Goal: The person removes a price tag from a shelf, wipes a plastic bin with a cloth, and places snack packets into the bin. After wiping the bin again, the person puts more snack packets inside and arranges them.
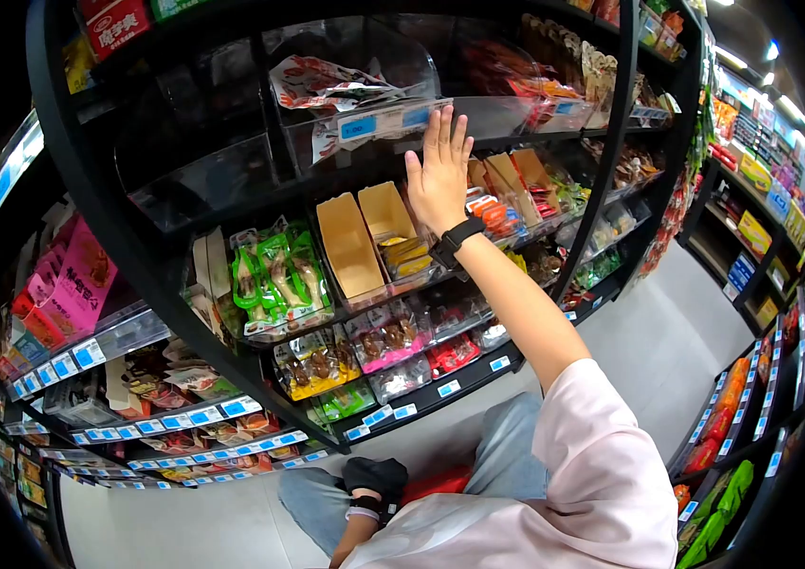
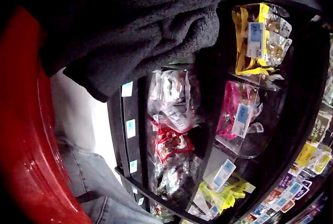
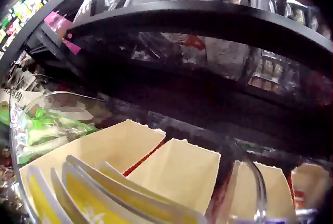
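Observation:
My right hand (image 1: 439, 185) reaches up with straight fingers, the fingertips right at the price-label strip (image 1: 384, 123) on a clear shelf front. White-and-red packets (image 1: 331, 83) lie behind that front. Lower down, my left hand holds a dark fluffy cloth (image 1: 376, 474), which hides its fingers; only the banded left wrist (image 1: 362, 507) shows. The cloth (image 2: 156, 31) fills the top of the left wrist view. Below my right hand stand open cardboard boxes (image 1: 350, 242), one with yellow packets (image 1: 405, 254). In the right wrist view, only a blurred bit of hand shows at the top edge.
Green snack packs (image 1: 279, 270) sit left of the boxes, with clear bins of bagged snacks (image 1: 388, 337) below. A black shelf post (image 1: 151, 228) slants at the left. A red stool (image 2: 23, 130) is by the legs. Another rack (image 1: 739, 242) stands across the aisle.

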Tool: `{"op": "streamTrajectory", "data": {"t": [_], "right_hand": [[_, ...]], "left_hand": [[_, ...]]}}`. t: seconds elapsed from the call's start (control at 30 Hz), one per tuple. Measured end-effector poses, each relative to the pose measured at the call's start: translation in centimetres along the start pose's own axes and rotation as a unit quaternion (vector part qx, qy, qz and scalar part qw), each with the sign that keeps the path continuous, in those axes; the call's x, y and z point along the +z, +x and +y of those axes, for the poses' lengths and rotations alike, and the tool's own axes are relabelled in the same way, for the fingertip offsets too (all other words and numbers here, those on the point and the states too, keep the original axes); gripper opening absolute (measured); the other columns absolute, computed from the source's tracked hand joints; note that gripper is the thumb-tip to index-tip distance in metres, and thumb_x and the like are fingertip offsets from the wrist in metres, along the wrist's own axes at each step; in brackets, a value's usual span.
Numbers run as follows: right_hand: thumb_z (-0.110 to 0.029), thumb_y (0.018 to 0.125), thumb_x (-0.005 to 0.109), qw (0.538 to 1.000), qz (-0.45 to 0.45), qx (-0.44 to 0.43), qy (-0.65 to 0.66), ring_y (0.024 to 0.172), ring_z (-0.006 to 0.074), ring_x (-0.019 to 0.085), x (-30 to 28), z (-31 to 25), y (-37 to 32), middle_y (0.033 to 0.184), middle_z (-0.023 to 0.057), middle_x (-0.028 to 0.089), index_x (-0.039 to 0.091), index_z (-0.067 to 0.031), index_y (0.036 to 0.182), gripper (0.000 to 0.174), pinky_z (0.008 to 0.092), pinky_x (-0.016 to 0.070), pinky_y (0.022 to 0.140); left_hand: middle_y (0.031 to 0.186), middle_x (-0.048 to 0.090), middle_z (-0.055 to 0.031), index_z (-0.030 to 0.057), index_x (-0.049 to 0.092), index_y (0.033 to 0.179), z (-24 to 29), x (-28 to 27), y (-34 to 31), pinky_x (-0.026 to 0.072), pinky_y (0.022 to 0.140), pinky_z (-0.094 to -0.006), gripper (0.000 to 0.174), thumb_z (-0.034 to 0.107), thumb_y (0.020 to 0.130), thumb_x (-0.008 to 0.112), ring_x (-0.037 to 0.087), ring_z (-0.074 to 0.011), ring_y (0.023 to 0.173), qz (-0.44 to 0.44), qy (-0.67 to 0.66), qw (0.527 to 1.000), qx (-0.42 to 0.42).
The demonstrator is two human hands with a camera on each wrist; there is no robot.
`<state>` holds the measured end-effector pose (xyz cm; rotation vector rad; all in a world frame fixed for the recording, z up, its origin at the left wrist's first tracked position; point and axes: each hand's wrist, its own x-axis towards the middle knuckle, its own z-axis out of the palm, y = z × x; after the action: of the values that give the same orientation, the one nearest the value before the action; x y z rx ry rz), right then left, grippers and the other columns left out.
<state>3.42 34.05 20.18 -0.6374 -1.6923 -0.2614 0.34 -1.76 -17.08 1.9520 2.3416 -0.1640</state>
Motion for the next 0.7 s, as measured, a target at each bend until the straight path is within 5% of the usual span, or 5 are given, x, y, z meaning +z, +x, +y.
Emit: {"op": "streamTrajectory", "data": {"t": [0.37, 0.43, 0.47, 0.53, 0.7], "right_hand": [[-0.028, 0.092, 0.042, 0.998, 0.018, 0.028, 0.052, 0.141, 0.0347, 0.005, 0.2, -0.9, 0.5, 0.152, 0.0190, 0.005, 0.009, 0.0001, 0.145, 0.068, 0.0463, 0.0065, 0.112], [-0.024, 0.092, 0.044, 0.997, 0.020, 0.042, 0.056, 0.141, 0.0339, 0.001, 0.2, -1.2, 0.6, 0.152, 0.0191, 0.002, 0.007, -0.0001, 0.145, 0.070, 0.0451, 0.0047, 0.112], [-0.024, 0.092, 0.044, 0.997, 0.019, 0.042, 0.056, 0.141, 0.0339, 0.001, 0.2, -1.3, 0.6, 0.152, 0.0191, 0.002, 0.007, -0.0001, 0.145, 0.070, 0.0451, 0.0047, 0.112], [-0.024, 0.091, 0.044, 0.997, 0.025, 0.050, 0.052, 0.141, 0.0341, 0.001, 0.3, -1.5, 0.7, 0.152, 0.0198, 0.001, 0.005, 0.0002, 0.145, 0.071, 0.0450, 0.0047, 0.112], [-0.023, 0.090, 0.047, 0.993, 0.049, 0.066, 0.084, 0.140, 0.0367, 0.001, 1.0, -2.1, 1.0, 0.151, 0.0215, 0.002, 0.006, 0.0012, 0.144, 0.072, 0.0470, 0.0052, 0.112]], "left_hand": [[0.069, 0.068, 0.0009, 0.0230, 0.071, 0.069, -2.3, 9.2, 1.7, 0.0460, 0.048, -0.0333, 0.020, 0.018, 0.076, 0.052, 0.067, -0.0215, 0.064, 0.019, -0.130, 0.991, 0.005], [0.070, 0.068, 0.0004, 0.0224, 0.071, 0.070, -3.4, 12.8, 2.4, 0.0463, 0.049, -0.0335, 0.020, 0.018, 0.075, 0.053, 0.067, -0.0219, 0.065, 0.073, -0.419, 0.905, 0.010], [0.071, 0.068, 0.0001, 0.0220, 0.071, 0.071, -3.8, 13.0, 2.8, 0.0464, 0.049, -0.0335, 0.019, 0.018, 0.075, 0.053, 0.067, -0.0220, 0.065, 0.085, -0.662, 0.742, 0.065], [0.071, 0.068, 0.0011, 0.0226, 0.071, 0.070, -1.7, 6.9, 1.4, 0.0457, 0.049, -0.0334, 0.019, 0.018, 0.075, 0.053, 0.067, -0.0210, 0.066, 0.009, -0.265, 0.964, -0.021], [0.071, 0.068, 0.0042, 0.0248, 0.071, 0.069, 0.9, -4.9, -0.6, 0.0433, 0.048, -0.0330, 0.021, 0.016, 0.077, 0.053, 0.066, -0.0190, 0.068, -0.032, 0.029, 0.999, 0.004]]}}
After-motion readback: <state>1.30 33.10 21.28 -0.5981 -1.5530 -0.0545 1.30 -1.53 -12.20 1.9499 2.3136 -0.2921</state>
